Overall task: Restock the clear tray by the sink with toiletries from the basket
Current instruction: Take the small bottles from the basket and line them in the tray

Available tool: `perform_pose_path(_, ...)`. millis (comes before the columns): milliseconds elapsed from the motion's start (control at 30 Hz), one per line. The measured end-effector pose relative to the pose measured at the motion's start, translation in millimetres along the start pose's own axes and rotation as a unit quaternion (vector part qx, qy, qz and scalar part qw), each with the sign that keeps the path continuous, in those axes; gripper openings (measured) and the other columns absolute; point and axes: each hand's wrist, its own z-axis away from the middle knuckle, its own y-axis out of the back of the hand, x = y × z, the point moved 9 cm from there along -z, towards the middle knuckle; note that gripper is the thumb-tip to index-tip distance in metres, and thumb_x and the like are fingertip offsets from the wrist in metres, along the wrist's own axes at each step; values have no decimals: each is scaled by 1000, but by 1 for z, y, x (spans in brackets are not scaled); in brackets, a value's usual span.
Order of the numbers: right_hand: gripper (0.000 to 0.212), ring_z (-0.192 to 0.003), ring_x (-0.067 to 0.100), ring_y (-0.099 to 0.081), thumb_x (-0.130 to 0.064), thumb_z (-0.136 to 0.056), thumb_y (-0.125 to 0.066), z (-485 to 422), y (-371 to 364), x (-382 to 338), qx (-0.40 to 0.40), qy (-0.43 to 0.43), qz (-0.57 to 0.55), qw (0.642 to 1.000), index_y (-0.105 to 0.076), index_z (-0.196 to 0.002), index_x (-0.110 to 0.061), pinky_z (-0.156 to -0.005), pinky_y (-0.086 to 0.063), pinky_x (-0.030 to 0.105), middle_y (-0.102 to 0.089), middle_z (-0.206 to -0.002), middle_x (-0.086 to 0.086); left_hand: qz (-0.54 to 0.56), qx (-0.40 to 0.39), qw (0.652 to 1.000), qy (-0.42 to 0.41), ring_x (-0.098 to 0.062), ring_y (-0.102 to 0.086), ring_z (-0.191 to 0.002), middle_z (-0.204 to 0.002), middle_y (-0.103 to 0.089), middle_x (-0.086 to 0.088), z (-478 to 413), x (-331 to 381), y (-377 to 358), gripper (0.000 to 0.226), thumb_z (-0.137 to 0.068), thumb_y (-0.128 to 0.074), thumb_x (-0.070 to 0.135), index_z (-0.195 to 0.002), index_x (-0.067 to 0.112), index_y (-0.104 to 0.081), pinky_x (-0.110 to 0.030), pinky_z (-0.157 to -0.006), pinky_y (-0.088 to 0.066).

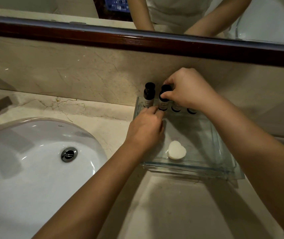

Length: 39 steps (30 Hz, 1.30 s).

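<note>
**Desk:** Where is the clear tray (189, 167) on your feed?

**Operator:** I see it at the far edge of the surface (172, 204), just right of the sink (25, 166). 4 dark bottles stand upright in a row along the tray's far rim. A white heart-shaped soap (176, 150) lies inside, close to its near rim.

**Desk:** And the hands?

**Operator:** The right hand (187, 90) pinches the cap of the 2nd bottle (163, 102) from the left, and its wrist covers the tops of the other 2 to the right. The left hand (146, 130) sits low, fingers curled at the foot of that bottle and the 1st bottle (148, 95). I cannot tell whether it grips either.

**Desk:** The basket?

**Operator:** I only see a blue basket (118, 4) reflected in the mirror (34, 6), at the top of my view.
</note>
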Motion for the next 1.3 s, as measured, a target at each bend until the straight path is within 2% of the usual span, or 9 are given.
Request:
perform_pose_path(467,42,-83,18,-62,-30,-84,-68,3,-1,6,18,-19,-59,998,-61,-123,-19,-84,-53,34,-68,-104,7,-25,18,1000,0,-24,-43,-114,-126,-54,-5,-3,2,-1,35,-95,-42,19,-128,13,-50,-34,-87,-44)
perform_pose_path(667,52,-100,22,-64,-33,-79,-72,2,1,6,9,-22,-55,998,-57,-127,-20,-89,-48,28,-68,-109,8,-10,25,1000,-6,-23,-44,-112,-124,-55,-5,-1,0,0,34,-94,-42,22,-124,11,-54,-37,-86,-47)
perform_pose_path(733,53,-105,21,-61,-33,-78,-74,4,5,6,9,-17,-52,998,-58,-127,-19,-88,-45,26,-66,-113,7,12,58,998,-6,-23,-49,-106,-117,-59,-6,4,-4,4,29,-93,-46,22,-116,10,-60,-37,-82,-48)
perform_pose_path(833,52,-103,21,-62,-32,-78,-74,11,18,9,26,-17,-62,998,-57,-126,-19,-87,-45,26,-66,-109,7,66,140,988,29,-19,-52,-84,-93,-60,-4,14,-21,20,16,-90,-53,20,-93,8,-64,-28,-67,-41)
perform_pose_path(933,42,-87,15,-64,-31,-78,-73,24,33,25,62,-36,-106,992,-60,-118,-23,-81,-49,29,-66,-90,6,132,181,969,108,-14,-48,-75,-83,-51,3,15,-48,31,10,-88,-59,22,-84,14,-55,-23,-60,-33)
perform_pose_path(1033,22,-48,7,-54,-27,-82,-70,49,39,62,124,-93,-222,963,-63,-102,-28,-59,-48,27,-55,-52,-6,200,184,948,166,-16,-53,-81,-89,-54,0,5,-65,35,22,-83,-67,23,-90,16,-47,-30,-69,-44)
perform_pose_path(1133,6,-58,20,-57,-29,-84,-66,78,29,113,219,-180,-269,920,-62,-87,-32,-66,-50,35,-59,-62,2,233,136,944,192,-15,-55,-91,-98,-55,4,-8,-66,27,39,-79,-73,25,-108,18,-49,-30,-77,-47)
perform_pose_path(1200,13,-61,18,-52,-28,-85,-65,84,2,133,193,-225,-275,914,-62,-97,-27,-71,-47,35,-52,-64,0,229,120,946,198,-16,-57,-97,-105,-59,0,-14,-63,20,46,-78,-73,24,-117,14,-51,-29,-81,-47)
perform_pose_path(1300,46,-65,14,-50,-28,-86,-65,78,-41,137,84,-230,-249,937,-51,-128,-17,-72,-43,31,-47,-62,-4,218,134,946,199,-19,-59,-100,-111,-62,-3,-18,-61,17,44,-78,-73,22,-117,12,-55,-27,-78,-45)
